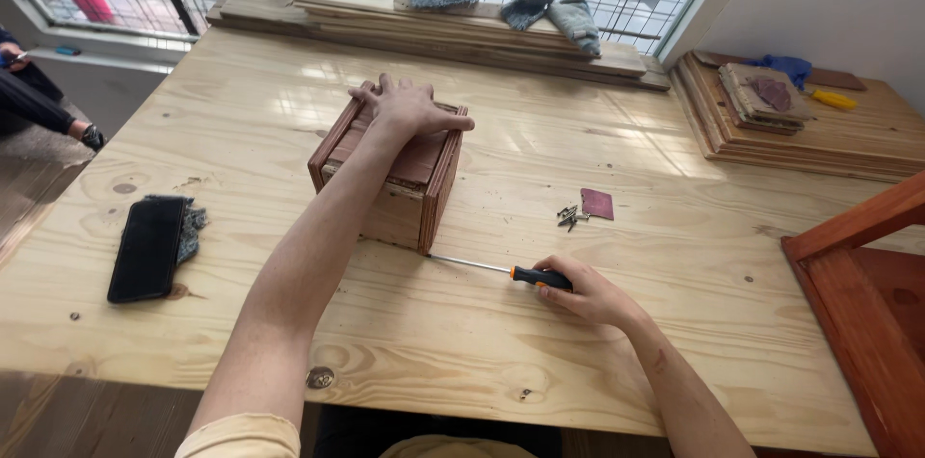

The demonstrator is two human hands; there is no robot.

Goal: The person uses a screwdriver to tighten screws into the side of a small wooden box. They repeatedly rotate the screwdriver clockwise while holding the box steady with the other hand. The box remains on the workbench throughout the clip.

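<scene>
Small reddish-brown slatted wooden box (pixel 390 179) mid-bench (pixel 674 323), pinned under spread left hand (pixel 409 106). Probably stiff, fairly light, apt to slide; best gripped by side rails. Right of box, right hand (pixel 586 292) closed round orange-and-black-handled screwdriver (pixel 501 270), tip at box's lower corner.

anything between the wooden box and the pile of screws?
Head view: only bare pale pine tabletop between the small reddish-brown wooden box and the small pile of dark screws.
</scene>
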